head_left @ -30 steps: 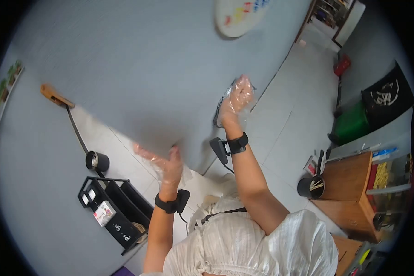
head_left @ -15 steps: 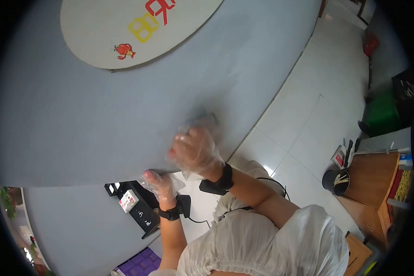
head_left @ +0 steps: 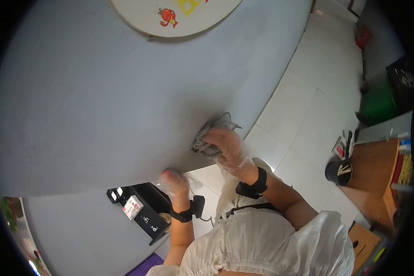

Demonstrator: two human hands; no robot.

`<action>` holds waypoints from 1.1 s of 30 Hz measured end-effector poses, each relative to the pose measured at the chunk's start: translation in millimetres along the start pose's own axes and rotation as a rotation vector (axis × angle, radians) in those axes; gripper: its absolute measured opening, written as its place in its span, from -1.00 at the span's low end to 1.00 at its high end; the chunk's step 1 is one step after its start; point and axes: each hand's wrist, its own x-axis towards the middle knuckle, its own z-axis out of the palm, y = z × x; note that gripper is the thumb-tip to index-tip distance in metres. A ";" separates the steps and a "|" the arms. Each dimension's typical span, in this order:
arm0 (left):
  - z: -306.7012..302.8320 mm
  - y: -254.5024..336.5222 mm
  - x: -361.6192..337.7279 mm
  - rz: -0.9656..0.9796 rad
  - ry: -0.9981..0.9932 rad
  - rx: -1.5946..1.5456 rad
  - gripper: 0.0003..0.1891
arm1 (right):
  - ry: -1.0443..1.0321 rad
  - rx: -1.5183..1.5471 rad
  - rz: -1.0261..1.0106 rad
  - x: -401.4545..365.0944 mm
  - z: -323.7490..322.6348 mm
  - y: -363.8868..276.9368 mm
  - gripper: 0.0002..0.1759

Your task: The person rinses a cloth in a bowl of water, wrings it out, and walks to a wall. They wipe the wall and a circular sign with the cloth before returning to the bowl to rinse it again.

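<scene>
Against the grey wall (head_left: 101,106) I see a grey mesh cloth (head_left: 210,138). My right hand (head_left: 227,148), in a clear plastic glove, presses over the cloth with its fingers closed on it. Lower and to the left is my left hand (head_left: 174,183), also in a clear glove, at the bottom edge of the wall surface. Its fingers look folded, and whether anything is in them is hidden. A black band circles each wrist.
An oval sign (head_left: 179,18) is on the wall above. A black rack (head_left: 142,211) stands at lower left. On the right are a black cup (head_left: 339,172), a wooden cabinet (head_left: 375,170), a green bin (head_left: 377,105) and tiled floor (head_left: 290,124).
My right hand has moved right and slightly down in the view, and the cloth shows more clearly. My left hand appears slightly farther right. The sign has shifted up and right as the view changed.
</scene>
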 end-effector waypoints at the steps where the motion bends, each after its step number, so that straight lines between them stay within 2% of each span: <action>1: -6.3 -3.7 1.5 0.029 -0.057 0.075 -0.27 | 0.028 -0.026 0.025 1.2 1.4 -5.3 -0.40; 2: -22.4 -12.6 0.1 0.090 -0.135 0.306 -0.30 | 0.055 -0.052 0.050 2.0 1.9 -11.3 -0.39; 4: -25.7 -2.4 6.3 0.111 -0.184 0.351 -0.34 | 0.142 -0.077 0.077 5.8 5.8 -25.4 -0.45; 5: -18.8 7.7 6.2 0.059 -0.158 0.165 -0.36 | 0.186 -0.090 0.089 9.0 8.0 -32.5 -0.48; 7: 2.3 27.0 14.2 0.073 -0.051 0.005 -0.45 | 0.239 -0.174 0.056 19.9 9.0 -45.1 -0.53; 9: 14.5 33.7 20.5 0.204 0.113 0.062 -0.46 | 0.287 -0.245 -0.002 39.8 4.5 -61.2 -0.55; 10: 7.9 31.6 19.6 0.167 0.031 0.061 -0.47 | 0.309 -0.278 -0.046 56.8 -1.6 -70.6 -0.56; 12: -0.6 28.0 18.3 0.116 -0.089 0.068 -0.35 | 0.338 -0.307 -0.090 73.9 -7.7 -82.5 -0.55; 14: 0.4 31.7 19.5 0.104 -0.127 0.101 -0.26 | 0.348 -0.284 -0.095 81.2 -12.9 -87.7 -0.53; 17: 14.4 43.0 20.8 0.161 -0.061 0.078 -0.52 | 0.324 -0.283 0.030 31.4 17.1 -62.7 -0.52; 18: 17.5 43.8 21.7 0.180 -0.048 0.070 -0.55 | 0.329 -0.346 0.019 39.3 10.7 -66.1 -0.52; 20: 19.1 43.4 23.3 0.204 -0.048 0.073 -0.56 | 0.346 -0.454 0.022 59.1 0.4 -81.1 -0.53; 22: 13.2 40.9 16.9 0.115 -0.085 0.094 -0.53 | 0.403 -0.374 -0.016 74.3 -5.4 -76.6 -0.52; 23: 7.2 40.2 13.8 0.028 -0.115 0.103 -0.45 | 0.431 -0.334 -0.037 78.4 -6.3 -74.9 -0.51; 25: 6.5 39.7 16.5 -0.011 -0.175 0.084 -0.36 | 0.329 -0.324 0.041 40.6 10.2 -67.1 -0.49; 26: 6.9 40.5 19.4 0.030 -0.200 0.066 -0.39 | 0.275 -0.317 0.075 29.1 15.5 -62.7 -0.48; 29: 4.1 34.6 20.3 0.074 -0.156 0.053 -0.46 | 0.279 -0.402 0.027 56.3 1.0 -81.3 -0.50; 33: 9.4 37.6 16.0 0.121 -0.142 0.180 -0.58 | 0.303 -0.310 0.065 54.9 2.3 -79.5 -0.50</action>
